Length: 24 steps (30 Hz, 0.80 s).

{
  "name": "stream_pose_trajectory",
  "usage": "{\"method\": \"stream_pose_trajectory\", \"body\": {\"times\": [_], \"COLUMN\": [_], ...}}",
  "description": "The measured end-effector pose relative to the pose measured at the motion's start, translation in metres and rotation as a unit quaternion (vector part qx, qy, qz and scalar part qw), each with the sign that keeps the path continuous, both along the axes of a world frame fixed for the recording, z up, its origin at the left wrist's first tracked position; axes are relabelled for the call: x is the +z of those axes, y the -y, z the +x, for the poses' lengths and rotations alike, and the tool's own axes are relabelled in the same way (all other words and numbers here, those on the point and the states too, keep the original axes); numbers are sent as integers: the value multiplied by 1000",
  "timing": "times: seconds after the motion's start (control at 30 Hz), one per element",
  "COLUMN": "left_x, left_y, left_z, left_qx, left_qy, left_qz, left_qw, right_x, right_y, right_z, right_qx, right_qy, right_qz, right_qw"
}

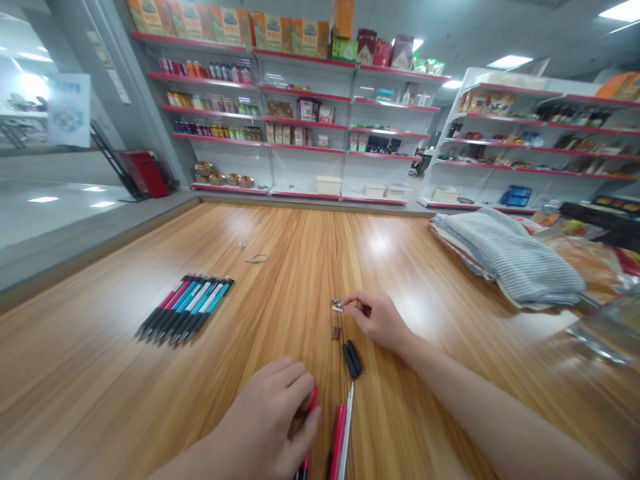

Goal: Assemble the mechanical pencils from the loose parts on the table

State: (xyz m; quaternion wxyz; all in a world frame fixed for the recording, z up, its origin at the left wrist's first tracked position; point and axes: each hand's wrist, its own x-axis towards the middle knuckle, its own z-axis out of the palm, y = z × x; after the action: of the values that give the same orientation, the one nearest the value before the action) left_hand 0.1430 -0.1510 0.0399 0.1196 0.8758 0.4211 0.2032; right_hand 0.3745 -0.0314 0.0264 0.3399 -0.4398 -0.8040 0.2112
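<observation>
Clerk: Item one, the hands?

Operator: I log the left hand (273,413) low and near, fingers curled shut round a red pen (311,405) and pressed down on the table (125,393). I judge that is to stop the pen rolling. The right hand (380,320) is farther out, with thumb and forefinger drawn to a point at a small silver bit (337,307) by the table's seam. I cannot tell whether they clamp it or only touch it.

Clerk: Item two, loose parts?

Operator: Between the hands I see two black sleeves (352,359) side by side and a brown piece (336,332) just beyond them. A red barrel (339,437) lies with a white tube (349,410) alongside, just beside the left hand. All lie along the seam, likely so small pieces are within reach and easy to see.

Clerk: Item three, the rest?

Operator: A row of pens (187,310), pink and teal, is laid parallel and touching, well to the left. I would call it sorted stock set clear of the loose parts. A wire ring (257,259) lies farther off. There is folded cloth (510,257) at right and shelves (300,120) behind.
</observation>
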Motion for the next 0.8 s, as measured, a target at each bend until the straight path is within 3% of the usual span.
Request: {"method": "stream_pose_trajectory", "body": {"times": [0.17,0.3,0.8], "left_x": [-7,-12,-18], "left_y": [-9,-16,-20], "left_z": [-4,-10,-14], "left_qx": [65,87,61], "left_qy": [20,31,38], "left_qz": [20,-7,-31], "left_qw": [997,996,997], "right_x": [1,1,-4], "right_y": [1,2,1], "right_z": [-2,-2,-3], "right_qx": [-8,1,27], "right_qy": [-12,6,28], "right_qz": [-9,2,15], "right_qw": [1000,1000,999]}}
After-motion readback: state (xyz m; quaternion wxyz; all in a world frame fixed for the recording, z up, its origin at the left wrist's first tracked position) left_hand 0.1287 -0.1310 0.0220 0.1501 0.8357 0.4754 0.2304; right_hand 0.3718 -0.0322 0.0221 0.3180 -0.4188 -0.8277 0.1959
